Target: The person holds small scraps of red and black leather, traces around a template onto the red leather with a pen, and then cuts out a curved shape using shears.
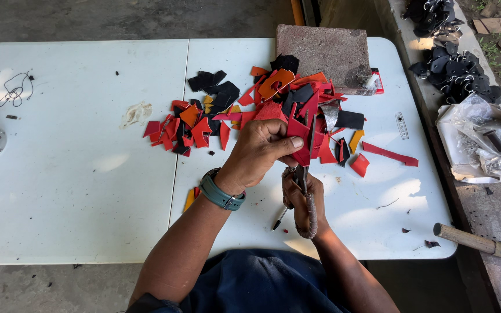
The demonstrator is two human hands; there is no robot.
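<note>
— Two hands at work, nearest the body: right hand [301, 200] wrapped tight round the cord-bound handles of a pair of scissors [304, 191], blades pointing away, up into a red piece [300, 134].
— And the left hand [260, 152]?
— Pinching that red piece between thumb and fingers, held up just above the white table [88, 174], right over the scissors. Green-strapped watch [220, 194] on that wrist.
— Step in hand?
— Looks like mid-cut, trimming the red piece. Blades partly hidden behind it, so hard to tell how far through.
— Next move?
— Probably steadying the piece taut, feeding it toward the blades, keeping fingertips off the cutting line.
— Beyond the hands?
— Heap of red, orange and black offcuts [250, 107] spread across the middle of the table. Farther still, a reddish stone block [326, 52] at the far edge. Off to the far right, a pile of black pieces [453, 72] on a ledge.
</note>
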